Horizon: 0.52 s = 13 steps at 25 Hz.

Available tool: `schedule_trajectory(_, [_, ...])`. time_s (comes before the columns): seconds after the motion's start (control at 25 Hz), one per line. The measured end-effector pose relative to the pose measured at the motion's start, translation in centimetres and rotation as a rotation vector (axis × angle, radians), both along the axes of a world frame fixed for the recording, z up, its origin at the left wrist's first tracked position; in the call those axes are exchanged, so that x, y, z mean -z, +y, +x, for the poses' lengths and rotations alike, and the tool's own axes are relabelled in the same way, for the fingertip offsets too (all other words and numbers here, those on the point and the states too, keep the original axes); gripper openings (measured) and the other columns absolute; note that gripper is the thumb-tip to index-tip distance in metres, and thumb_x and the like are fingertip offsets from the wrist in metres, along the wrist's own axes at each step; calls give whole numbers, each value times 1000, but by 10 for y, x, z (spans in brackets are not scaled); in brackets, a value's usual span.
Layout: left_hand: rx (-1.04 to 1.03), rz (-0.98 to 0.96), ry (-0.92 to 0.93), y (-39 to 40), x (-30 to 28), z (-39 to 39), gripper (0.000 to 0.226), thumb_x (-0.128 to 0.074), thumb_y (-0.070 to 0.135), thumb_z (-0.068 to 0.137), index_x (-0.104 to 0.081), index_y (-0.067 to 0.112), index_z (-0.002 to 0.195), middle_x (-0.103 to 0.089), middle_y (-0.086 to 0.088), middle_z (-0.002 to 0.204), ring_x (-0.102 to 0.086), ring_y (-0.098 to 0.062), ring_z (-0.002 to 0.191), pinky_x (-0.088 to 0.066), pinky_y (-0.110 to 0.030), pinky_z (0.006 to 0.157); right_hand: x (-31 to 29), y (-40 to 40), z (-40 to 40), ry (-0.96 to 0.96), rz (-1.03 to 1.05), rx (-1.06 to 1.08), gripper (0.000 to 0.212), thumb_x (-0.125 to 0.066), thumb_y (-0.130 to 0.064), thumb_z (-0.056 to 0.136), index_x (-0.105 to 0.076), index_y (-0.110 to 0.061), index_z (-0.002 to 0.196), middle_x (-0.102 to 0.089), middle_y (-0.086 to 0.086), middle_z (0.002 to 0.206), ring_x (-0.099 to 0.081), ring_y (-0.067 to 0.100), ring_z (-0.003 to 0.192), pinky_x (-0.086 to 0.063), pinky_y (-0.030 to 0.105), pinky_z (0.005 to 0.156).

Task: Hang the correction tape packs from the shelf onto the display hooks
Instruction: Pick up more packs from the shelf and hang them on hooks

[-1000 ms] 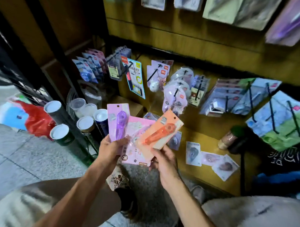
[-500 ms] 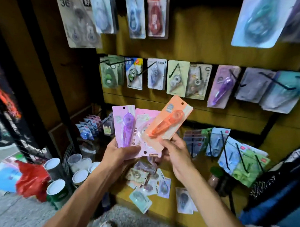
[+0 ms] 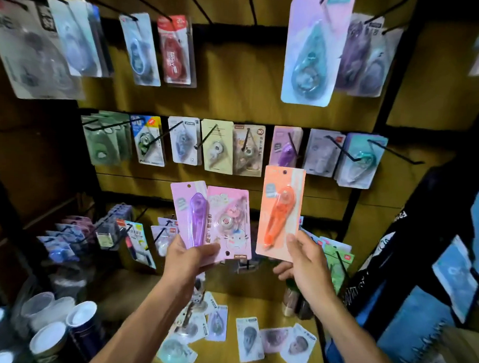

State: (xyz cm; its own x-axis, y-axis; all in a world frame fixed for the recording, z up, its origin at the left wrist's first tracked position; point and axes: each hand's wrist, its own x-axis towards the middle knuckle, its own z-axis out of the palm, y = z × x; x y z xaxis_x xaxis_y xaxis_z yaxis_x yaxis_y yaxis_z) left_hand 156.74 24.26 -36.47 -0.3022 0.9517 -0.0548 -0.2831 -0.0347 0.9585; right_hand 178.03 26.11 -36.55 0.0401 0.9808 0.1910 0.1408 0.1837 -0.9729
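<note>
My left hand (image 3: 188,257) grips two packs fanned upright: a purple correction tape pack (image 3: 190,211) and a pink pack (image 3: 230,221) beside it. An orange correction tape pack (image 3: 280,210) is pinched by its lower edge in my right hand (image 3: 306,261), held upright just below the middle row of hooks. Right above it a purple pack hangs on a display hook (image 3: 292,142). Several loose packs (image 3: 249,336) lie on the wooden shelf (image 3: 258,304) below my arms.
Rows of black hooks carry hanging packs across the wooden wall, with a large teal pack (image 3: 310,56) at upper right. Several white-lidded cans (image 3: 48,335) stand at lower left. A dark rack with blue items (image 3: 452,267) stands at the right.
My view has tilted up from the shelf to the hook wall. Both hands rose, and my right hand drew the orange pack away from the other two, turning it upright.
</note>
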Motion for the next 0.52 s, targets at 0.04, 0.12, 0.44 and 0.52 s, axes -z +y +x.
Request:
schedule_trajectory(0.04, [22, 1, -5, 4, 0, 7, 40, -69, -9, 78, -62, 10, 112, -76, -10, 94, -73, -26, 77, -56, -31, 60, 0, 0, 11, -6, 37, 31, 20, -42, -20, 105, -60, -11, 106, -65, 29, 90, -63, 20, 48, -47, 29, 42])
schedule_trajectory(0.12, [43, 4, -27, 12, -1, 20, 42, -69, -10, 78, -62, 10, 115, -75, -13, 102, -74, -27, 83, -57, -30, 60, -5, 0, 27, -41, 103, 81, 21, -42, -21, 105, -60, -12, 99, -65, 26, 80, -62, 21, 47, -46, 29, 41])
schedule_trajectory(0.44, [64, -17, -19, 24, -6, 36, 40, -71, -8, 78, -61, 14, 111, -77, -8, 95, -74, -29, 84, -58, -39, 73, -25, -5, 31, -133, 140, 77, 23, -43, -23, 104, -64, -19, 97, -70, 4, 75, -59, 16, 48, -46, 32, 47])
schedule_trajectory(0.52, [59, -15, -23, 25, -6, 34, 41, -70, -9, 78, -60, 13, 112, -77, -9, 95, -74, -29, 83, -58, -39, 73, -21, -12, 32, -129, 149, 58, 23, -43, -21, 104, -65, -20, 97, -70, 2, 72, -59, 16, 48, -46, 32, 48])
